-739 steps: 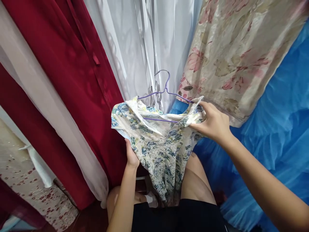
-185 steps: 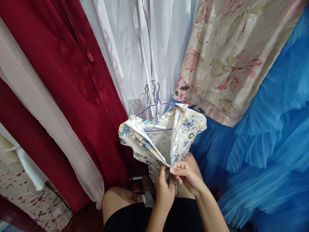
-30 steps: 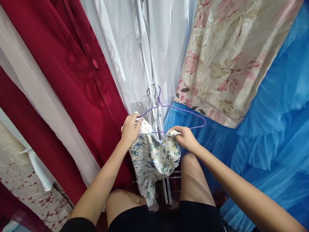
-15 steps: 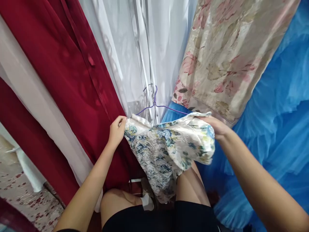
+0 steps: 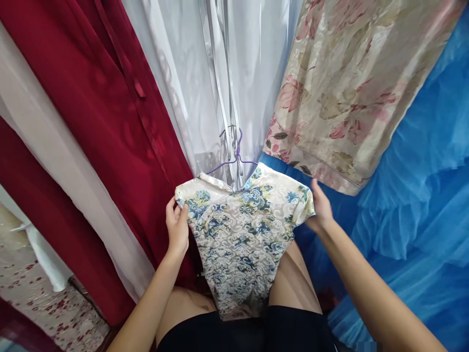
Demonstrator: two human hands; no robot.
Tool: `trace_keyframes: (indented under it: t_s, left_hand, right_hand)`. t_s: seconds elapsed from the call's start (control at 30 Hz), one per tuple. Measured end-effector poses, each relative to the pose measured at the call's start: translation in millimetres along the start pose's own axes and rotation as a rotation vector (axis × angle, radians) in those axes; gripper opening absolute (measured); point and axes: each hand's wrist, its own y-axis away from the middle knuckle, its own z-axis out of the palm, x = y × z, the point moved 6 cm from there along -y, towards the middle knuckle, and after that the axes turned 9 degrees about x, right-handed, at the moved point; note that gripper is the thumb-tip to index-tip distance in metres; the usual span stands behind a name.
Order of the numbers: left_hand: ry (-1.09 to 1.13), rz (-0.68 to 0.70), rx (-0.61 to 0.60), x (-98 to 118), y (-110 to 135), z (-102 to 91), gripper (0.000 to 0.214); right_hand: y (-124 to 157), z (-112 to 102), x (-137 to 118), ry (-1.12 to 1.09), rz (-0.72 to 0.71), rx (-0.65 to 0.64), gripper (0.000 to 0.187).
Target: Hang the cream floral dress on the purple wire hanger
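Observation:
A small cream dress with blue and green flowers hangs spread out on a purple wire hanger, whose hook sits among white ribbons. My left hand pinches the dress's left sleeve edge between thumb and fingers. On the other side my right hand lies against the right sleeve, its fingers partly behind the cloth. The dress's hem falls over my knees.
Hanging garments surround me: a dark red gown at left, sheer white fabric at centre, a beige dress with pink flowers at upper right, and blue tulle at right. A pale red-speckled fabric shows at lower left.
The bunched dress has been pulled over the hanger and now hangs flat and spread. Both hands have slid out to the sleeves, the right one lower than before.

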Motion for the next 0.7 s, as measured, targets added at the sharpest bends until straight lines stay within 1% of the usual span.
trace_keyframes:
  t_s: [0.03, 0.07, 0.1, 0.13, 0.2, 0.27, 0.33, 0.4, 0.43, 0.5, 0.53, 0.6, 0.67, 0.7]
  left_hand:
    - [0.005, 0.013, 0.013, 5.4, 3.7, -1.4, 0.049]
    - [0.006, 0.042, 0.036, 13.0, 6.2, -1.3, 0.045]
    - [0.001, 0.083, 0.064, 22.3, 7.3, 0.3, 0.042]
    - [-0.011, 0.132, 0.093, 33.2, 7.1, 3.2, 0.042]
    - [-0.049, 0.228, 0.115, 57.1, 3.3, 12.8, 0.044]
    - [-0.092, 0.313, 0.081, 81.3, -3.1, 24.4, 0.051]
    - [-0.157, 0.400, 0.046, 103.3, -8.7, 32.7, 0.063]
    - [-0.296, 0.514, 0.023, 119.7, -9.7, 39.0, 0.079]
    - [-0.399, 0.576, 0.003, 124.0, -7.8, 43.0, 0.085]
    - [-0.623, 0.668, -0.069, 120.9, -0.1, 53.2, 0.088]
    - [-0.716, 0.684, -0.105, 113.9, 4.9, 57.8, 0.088]
    - [-0.819, 0.649, -0.124, 94.0, 14.5, 62.2, 0.089]
    - [-0.814, 0.592, -0.095, 73.2, 23.1, 61.6, 0.091]
    - [-0.789, 0.575, -0.061, 64.3, 26.6, 59.8, 0.089]
  right_hand:
    - [1.5, -3.5, 2.2, -0.073, 0.082, -0.053, 0.072]
    - [3.3, -5.6, 3.1, -0.146, 0.167, -0.099, 0.064]
    - [4.5, -7.0, 2.0, -0.207, 0.237, -0.123, 0.055]
    - [4.2, -8.5, -0.8, -0.250, 0.283, -0.119, 0.047]
    - [-0.6, -12.2, -9.6, -0.328, 0.336, -0.044, 0.036]
    - [-6.4, -18.2, -17.9, -0.421, 0.363, 0.075, 0.030]
    - [-5.9, -26.8, -22.8, -0.510, 0.374, 0.186, 0.026]
    - [6.5, -38.3, -24.4, -0.556, 0.361, 0.281, 0.024]
    - [17.8, -43.9, -24.8, -0.554, 0.347, 0.309, 0.024]
    - [47.7, -51.4, -27.5, -0.499, 0.304, 0.290, 0.023]
    - [64.6, -52.0, -31.1, -0.444, 0.268, 0.238, 0.024]
    - [98.5, -45.9, -43.6, -0.273, 0.149, 0.079, 0.026]
    - [128.7, -30.7, -60.1, -0.155, 0.017, -0.107, 0.028]
    - [141.3, -21.5, -68.1, -0.135, -0.032, -0.194, 0.028]
